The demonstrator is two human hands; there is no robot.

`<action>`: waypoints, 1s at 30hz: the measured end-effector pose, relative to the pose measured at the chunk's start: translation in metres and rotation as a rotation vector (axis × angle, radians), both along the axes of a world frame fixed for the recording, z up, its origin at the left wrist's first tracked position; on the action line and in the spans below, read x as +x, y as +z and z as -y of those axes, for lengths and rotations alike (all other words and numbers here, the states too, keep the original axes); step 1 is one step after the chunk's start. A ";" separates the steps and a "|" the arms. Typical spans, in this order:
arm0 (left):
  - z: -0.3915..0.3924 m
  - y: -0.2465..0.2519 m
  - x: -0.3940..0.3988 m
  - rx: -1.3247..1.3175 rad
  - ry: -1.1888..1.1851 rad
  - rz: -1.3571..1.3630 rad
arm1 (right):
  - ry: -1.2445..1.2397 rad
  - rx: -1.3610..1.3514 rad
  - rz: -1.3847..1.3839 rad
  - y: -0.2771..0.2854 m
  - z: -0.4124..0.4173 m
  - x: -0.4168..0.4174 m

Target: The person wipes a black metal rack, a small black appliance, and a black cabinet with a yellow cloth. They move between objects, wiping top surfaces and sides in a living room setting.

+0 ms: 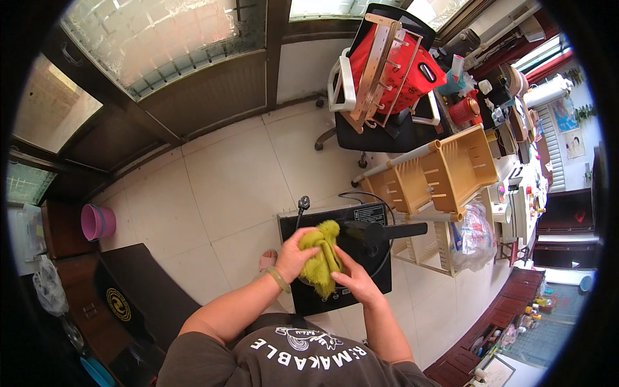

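A fuzzy yellow-green cloth (320,261) is bunched between both hands, above a black, flat-topped box-like appliance (316,307). My left hand (293,256) grips the cloth from its left side, thumb laid over a fold. On the other side, the thumb and fingers of my right hand (355,278) hold the cloth's right edge. A black handle (405,230) sticks out to the right over the appliance; what it joins is partly hidden behind the cloth and hands. A black power plug (303,203) on its cord rises at the appliance's far edge.
Ahead stands a swivel chair (382,138) bearing a red bag (411,72) and a metal hook rack (372,77). Tan plastic shelving (469,167) is close on the right. A pink bucket (98,222) and a dark panel (145,285) are to the left.
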State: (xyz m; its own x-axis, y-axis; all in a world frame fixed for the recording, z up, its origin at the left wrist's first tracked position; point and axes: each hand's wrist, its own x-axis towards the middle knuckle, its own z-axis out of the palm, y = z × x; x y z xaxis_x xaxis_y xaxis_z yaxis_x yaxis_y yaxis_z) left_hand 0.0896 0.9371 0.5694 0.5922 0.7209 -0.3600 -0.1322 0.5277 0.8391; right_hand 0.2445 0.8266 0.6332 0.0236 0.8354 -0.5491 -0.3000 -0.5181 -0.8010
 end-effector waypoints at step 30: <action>-0.094 -0.032 0.125 1.231 -1.045 -0.537 | -0.066 0.020 1.011 -0.100 0.025 -0.001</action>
